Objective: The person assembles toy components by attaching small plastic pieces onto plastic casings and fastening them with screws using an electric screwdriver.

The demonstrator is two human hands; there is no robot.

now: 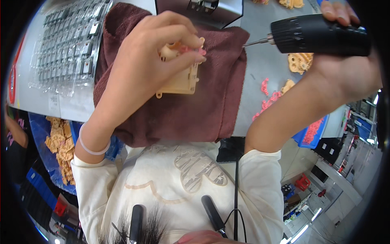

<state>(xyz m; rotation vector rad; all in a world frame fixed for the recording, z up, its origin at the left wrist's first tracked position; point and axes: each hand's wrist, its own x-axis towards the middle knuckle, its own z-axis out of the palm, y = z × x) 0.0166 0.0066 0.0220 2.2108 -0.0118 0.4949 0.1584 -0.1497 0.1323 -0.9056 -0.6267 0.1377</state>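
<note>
A cream plastic housing (178, 86) lies on a folded brown cloth (174, 122) in front of me. My left hand (142, 57) reaches over it from the left and covers much of its upper part. Thumb and fingertips close in a pinch on a small pink plastic part (202, 51) at the housing's upper right corner. Up at the right, my right hand (345, 75) is wrapped round a black electric screwdriver (317, 35). The thin metal bit points left and hangs over the cloth's right edge, apart from the housing.
Grey modules in a clear plastic tray (67, 44) fill the far left. A dark metal box (227, 14) stands beyond the cloth. Loose pink parts (266, 103) and cream parts (300, 62) lie at right. A blue bin (302, 138) holds pink pieces; a blue-lined container holds cream parts (61, 146).
</note>
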